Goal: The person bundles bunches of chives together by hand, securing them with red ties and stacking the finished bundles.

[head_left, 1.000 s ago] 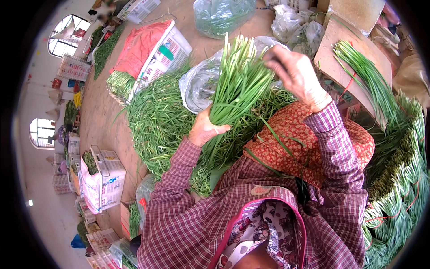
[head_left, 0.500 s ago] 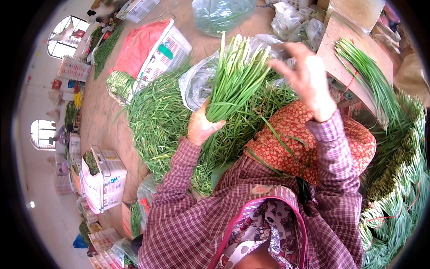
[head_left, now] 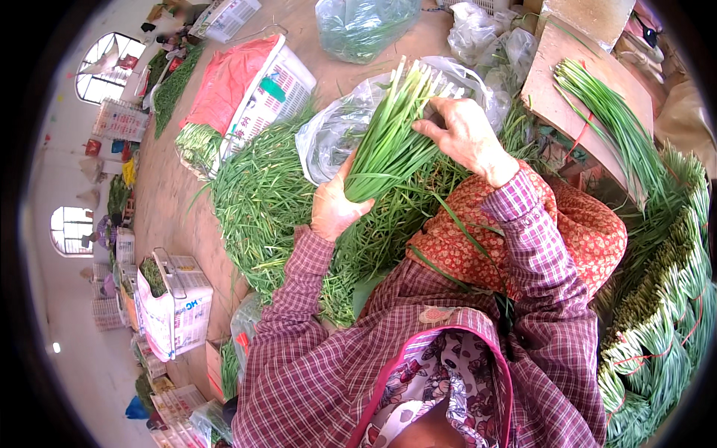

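Observation:
A loose bunch of garlic chives [head_left: 390, 145] stands tilted in front of me, pale stem ends up and away. My left hand [head_left: 336, 207] is wrapped round its lower green part. At the upper right side of the bunch, my right hand [head_left: 472, 142] has thumb and fingers closed on stalks near the pale ends; the fingertips are partly hidden. Below the bunch spreads a large heap of loose green chives [head_left: 261, 201]. A clear plastic bag [head_left: 317, 145] lies on that heap, just behind my hands. Red flowered cloth [head_left: 515, 224] covers my lap, with a few stray leaves on it.
On a board [head_left: 549, 86] at the right rests a bundle [head_left: 605, 108] tied with red. Many tied bundles [head_left: 650, 351] are stacked at my lower right. A white crate [head_left: 272, 82] with red cloth stands far left, another crate [head_left: 187, 306] nearer. A filled plastic bag [head_left: 366, 26] sits beyond the heap.
My right hand has come down and left from the air, its spread fingers closing at the bunch's pale end. The bunch has tilted slightly to the right; my left hand keeps its hold.

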The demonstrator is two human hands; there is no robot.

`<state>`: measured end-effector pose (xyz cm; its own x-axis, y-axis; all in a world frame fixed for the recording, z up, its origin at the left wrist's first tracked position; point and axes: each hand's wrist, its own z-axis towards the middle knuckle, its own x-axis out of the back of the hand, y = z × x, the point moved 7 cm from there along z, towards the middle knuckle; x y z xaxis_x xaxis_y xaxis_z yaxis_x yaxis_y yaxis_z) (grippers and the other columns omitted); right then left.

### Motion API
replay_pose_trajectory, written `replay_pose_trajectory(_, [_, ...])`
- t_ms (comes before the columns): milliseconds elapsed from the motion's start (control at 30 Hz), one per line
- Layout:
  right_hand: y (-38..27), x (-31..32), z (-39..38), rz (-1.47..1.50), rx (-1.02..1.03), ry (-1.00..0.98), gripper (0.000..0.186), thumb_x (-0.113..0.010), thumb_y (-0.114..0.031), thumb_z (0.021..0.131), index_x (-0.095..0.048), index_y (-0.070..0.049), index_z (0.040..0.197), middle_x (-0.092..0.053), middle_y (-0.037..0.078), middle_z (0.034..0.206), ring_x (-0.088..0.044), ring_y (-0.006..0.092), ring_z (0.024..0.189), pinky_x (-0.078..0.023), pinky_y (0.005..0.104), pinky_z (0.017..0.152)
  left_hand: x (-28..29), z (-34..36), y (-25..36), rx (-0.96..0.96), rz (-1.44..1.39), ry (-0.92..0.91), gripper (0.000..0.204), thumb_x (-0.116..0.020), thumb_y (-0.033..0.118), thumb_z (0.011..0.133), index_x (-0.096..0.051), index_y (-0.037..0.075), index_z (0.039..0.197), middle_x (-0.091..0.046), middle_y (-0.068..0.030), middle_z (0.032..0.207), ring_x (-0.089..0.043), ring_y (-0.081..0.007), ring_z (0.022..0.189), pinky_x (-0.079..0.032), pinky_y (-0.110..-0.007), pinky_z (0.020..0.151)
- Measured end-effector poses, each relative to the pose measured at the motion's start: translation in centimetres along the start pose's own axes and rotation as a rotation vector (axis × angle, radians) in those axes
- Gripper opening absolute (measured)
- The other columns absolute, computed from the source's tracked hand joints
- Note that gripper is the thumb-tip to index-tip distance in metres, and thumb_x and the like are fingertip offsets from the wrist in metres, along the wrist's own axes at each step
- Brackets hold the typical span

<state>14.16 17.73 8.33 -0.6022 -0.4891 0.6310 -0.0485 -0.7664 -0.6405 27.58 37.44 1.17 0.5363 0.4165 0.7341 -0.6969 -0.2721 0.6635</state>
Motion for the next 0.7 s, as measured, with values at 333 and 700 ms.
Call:
replay_pose_trajectory(333, [1.4,1.6,-0.6,-0.289,0.050,0.231,0.021,-0.056,-0.024,0.080,-0.055,-0.003,0.082,-0.062,0.016,0.072,-0.063,0.0355,0.065,-0.052,0.0437,0.062,0.4,0.5,0.8,0.070,0.152,-0.076,0.090,-0.076,0.015,0.065,-0.036,0.016,0.146,-0.070,-0.0151,0.102,-0.070,-0.0273,0.086,-0.055,-0.034,0.082])
replay_pose_trajectory(700, [11.5,15.0,-4.1,-0.865,-0.392,0.254,0.034,-0.067,-0.041,0.084,-0.063,-0.013,0.105,-0.070,0.007,0.077,-0.069,0.0240,0.069,-0.054,0.0353,0.061,3.6,-1.6,-3.2,0.096,0.455,0.089,0.085,-0.074,0.022,0.067,-0.040,0.027,0.144,-0.071,-0.0107,0.090,-0.069,-0.0268,0.070,-0.055,-0.035,0.065])
